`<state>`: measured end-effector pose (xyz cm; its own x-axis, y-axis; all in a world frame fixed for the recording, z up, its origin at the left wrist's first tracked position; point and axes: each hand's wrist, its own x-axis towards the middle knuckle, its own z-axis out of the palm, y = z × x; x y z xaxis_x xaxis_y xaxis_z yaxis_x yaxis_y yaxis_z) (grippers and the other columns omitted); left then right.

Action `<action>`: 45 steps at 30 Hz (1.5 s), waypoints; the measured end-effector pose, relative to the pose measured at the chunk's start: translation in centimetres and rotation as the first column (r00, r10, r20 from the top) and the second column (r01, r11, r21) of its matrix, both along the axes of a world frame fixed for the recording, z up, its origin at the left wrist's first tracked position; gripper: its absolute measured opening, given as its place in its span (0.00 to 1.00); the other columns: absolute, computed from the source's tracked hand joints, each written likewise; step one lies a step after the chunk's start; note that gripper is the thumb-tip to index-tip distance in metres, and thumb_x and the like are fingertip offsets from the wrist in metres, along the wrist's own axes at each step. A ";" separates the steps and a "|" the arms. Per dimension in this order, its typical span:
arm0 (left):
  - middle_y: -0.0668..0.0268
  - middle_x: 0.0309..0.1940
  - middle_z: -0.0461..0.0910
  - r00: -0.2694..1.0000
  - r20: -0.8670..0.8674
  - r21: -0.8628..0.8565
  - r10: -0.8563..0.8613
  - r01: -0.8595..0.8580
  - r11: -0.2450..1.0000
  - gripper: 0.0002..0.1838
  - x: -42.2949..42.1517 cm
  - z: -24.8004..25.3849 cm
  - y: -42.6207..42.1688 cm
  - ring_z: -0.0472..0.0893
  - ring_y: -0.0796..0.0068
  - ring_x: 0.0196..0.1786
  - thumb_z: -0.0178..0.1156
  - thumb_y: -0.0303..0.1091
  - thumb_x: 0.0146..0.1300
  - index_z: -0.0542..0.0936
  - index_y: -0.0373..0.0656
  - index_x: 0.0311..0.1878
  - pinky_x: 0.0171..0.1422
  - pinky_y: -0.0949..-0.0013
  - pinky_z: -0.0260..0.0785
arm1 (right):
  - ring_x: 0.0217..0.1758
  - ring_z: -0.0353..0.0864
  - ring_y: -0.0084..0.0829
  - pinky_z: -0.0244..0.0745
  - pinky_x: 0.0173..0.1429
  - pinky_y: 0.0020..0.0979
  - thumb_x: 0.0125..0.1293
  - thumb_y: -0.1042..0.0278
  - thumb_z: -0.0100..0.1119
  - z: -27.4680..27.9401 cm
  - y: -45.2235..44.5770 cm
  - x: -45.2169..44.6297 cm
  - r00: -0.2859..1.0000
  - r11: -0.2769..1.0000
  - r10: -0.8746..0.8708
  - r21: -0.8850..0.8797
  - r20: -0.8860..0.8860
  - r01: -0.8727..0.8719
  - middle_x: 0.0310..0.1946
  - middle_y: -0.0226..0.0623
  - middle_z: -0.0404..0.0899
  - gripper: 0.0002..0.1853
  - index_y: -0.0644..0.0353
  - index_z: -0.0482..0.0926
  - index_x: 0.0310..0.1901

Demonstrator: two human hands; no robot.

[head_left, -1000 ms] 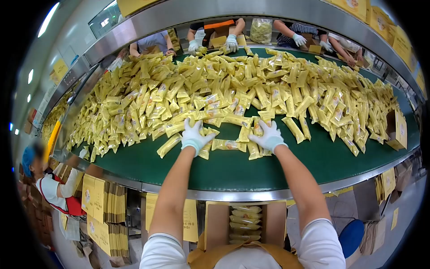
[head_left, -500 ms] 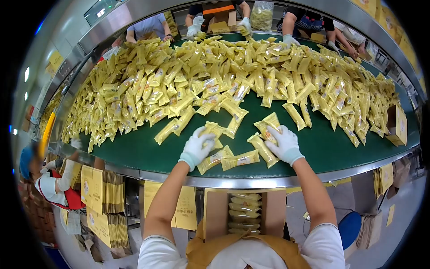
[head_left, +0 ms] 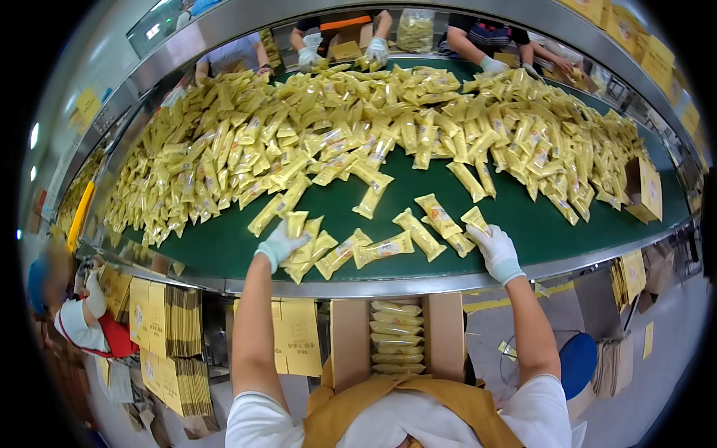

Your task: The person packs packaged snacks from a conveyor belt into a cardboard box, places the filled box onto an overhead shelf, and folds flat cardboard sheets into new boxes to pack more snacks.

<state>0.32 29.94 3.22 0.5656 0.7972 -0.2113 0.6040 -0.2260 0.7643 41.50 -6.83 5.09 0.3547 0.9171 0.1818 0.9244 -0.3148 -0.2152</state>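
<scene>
Packets in yellow wrapping (head_left: 385,249) lie loose on the green desk (head_left: 523,243), in a short uneven row between the two gloved hands, near the steel edge (head_left: 358,287). The left hand (head_left: 284,243) has its fingers bent and its thumb apart, and it touches the lower end of one packet (head_left: 296,222); other packets lie just beside it. The right hand (head_left: 497,250) is also half bent, with thumb and fingers about the end of a tilted packet (head_left: 475,218). The gloves hide the contact, so I cannot tell if either hand is pinching firmly.

Behind this row, a large heap of the same packets (head_left: 299,119) spreads across the desk. An open box (head_left: 644,190) lies at its right end. Below the steel edge, in front of the person's brown apron (head_left: 403,396), an open carton (head_left: 446,336) holds a stack of packets (head_left: 396,336). Folded cartons (head_left: 153,321) stand at the left, and a blue seat (head_left: 579,364) is at the right. Across the desk, co-workers' hands (head_left: 377,52) are at the far edge, near a clear bag (head_left: 415,31).
</scene>
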 end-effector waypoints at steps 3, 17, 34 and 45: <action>0.58 0.51 0.84 0.995 -0.076 -0.139 0.062 -0.072 0.988 0.30 -1.4 2.2 -0.2 0.82 0.71 0.51 0.73 0.44 0.63 0.77 0.33 0.60 0.57 0.67 0.75 | 0.47 0.79 0.49 0.77 0.54 0.43 0.60 0.80 0.65 0.5 -1.4 0.6 0.986 0.999 0.013 0.051 -0.163 -0.005 0.46 0.42 0.77 0.44 0.33 0.64 0.76; 0.42 0.51 0.83 0.858 -0.474 0.347 0.199 -0.026 0.938 0.36 2.4 1.9 -3.4 0.83 0.46 0.56 0.68 0.53 0.56 0.77 0.35 0.60 0.63 0.57 0.75 | 0.50 0.81 0.53 0.78 0.58 0.44 0.49 0.68 0.77 -0.4 -0.1 2.4 0.933 0.909 -0.353 -0.263 -0.073 0.324 0.44 0.50 0.80 0.21 0.59 0.78 0.44; 0.47 0.55 0.82 0.682 -0.730 0.188 0.052 0.126 0.974 0.31 5.2 6.9 -8.5 0.83 0.48 0.56 0.73 0.46 0.53 0.76 0.43 0.57 0.62 0.55 0.78 | 0.53 0.87 0.45 0.82 0.57 0.40 0.57 0.55 0.74 5.8 14.6 -4.9 0.904 0.851 -0.404 -0.420 -0.141 0.315 0.49 0.46 0.86 0.28 0.57 0.75 0.55; 0.57 0.43 0.83 0.714 -0.626 0.629 0.313 0.225 0.744 0.17 0.2 2.4 -5.6 0.86 0.56 0.49 0.65 0.40 0.63 0.75 0.48 0.52 0.54 0.56 0.77 | 0.34 0.82 0.37 0.75 0.41 0.40 0.61 0.61 0.67 0.8 2.6 1.7 0.840 0.964 -0.261 0.091 0.477 0.248 0.32 0.32 0.80 0.22 0.47 0.77 0.58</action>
